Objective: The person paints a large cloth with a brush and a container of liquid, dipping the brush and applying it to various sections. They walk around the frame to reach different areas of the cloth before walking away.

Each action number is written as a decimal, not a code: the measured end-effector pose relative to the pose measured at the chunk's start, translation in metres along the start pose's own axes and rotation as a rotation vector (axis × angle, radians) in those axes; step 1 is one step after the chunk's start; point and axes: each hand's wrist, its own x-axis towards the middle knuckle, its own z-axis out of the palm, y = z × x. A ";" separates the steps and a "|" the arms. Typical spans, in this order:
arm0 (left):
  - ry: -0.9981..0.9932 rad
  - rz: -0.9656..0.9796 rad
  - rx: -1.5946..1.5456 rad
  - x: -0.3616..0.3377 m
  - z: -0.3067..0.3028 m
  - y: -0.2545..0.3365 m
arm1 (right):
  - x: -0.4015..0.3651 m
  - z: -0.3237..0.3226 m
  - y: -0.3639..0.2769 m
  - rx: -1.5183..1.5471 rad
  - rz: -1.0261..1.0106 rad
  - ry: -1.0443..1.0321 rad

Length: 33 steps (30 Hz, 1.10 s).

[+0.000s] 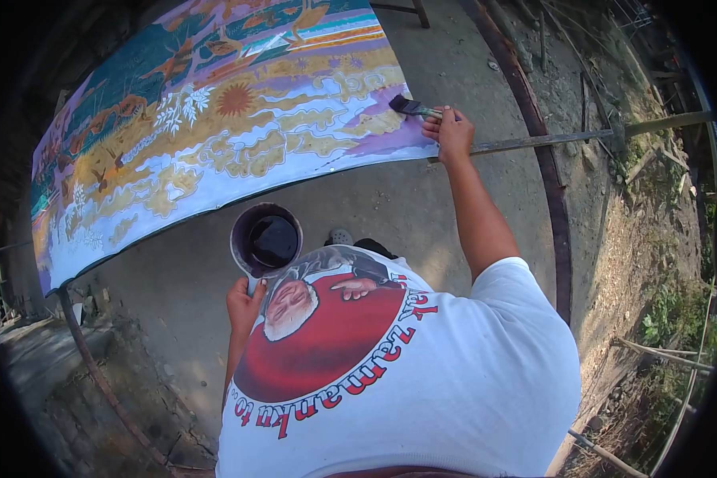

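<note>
My right hand (452, 131) is closed round the handle of a flat paintbrush (410, 107). Its dark bristles are over the right end of a painted cloth (247, 151), beside a patch of fresh-looking purple; whether they touch cannot be told. The cloth carries gold cloud shapes, white leaves, a brown sun and a teal band. In front of my body, my left hand (243, 301) grips the handle of a round dipper (237, 239). Dark purple liquid (273, 240) lies in the dipper, which is below the cloth's near edge.
A wooden pole (546, 140) runs right from the cloth's corner, crossing a long dark beam (538, 119). Another pole (95, 370) slants down at lower left. Concrete floor (358, 207) lies beneath, with stony ground and plants (669, 319) at right.
</note>
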 end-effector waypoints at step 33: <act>0.035 -0.113 0.097 -0.008 -0.002 0.059 | -0.133 0.078 -0.034 -0.291 -0.080 -0.687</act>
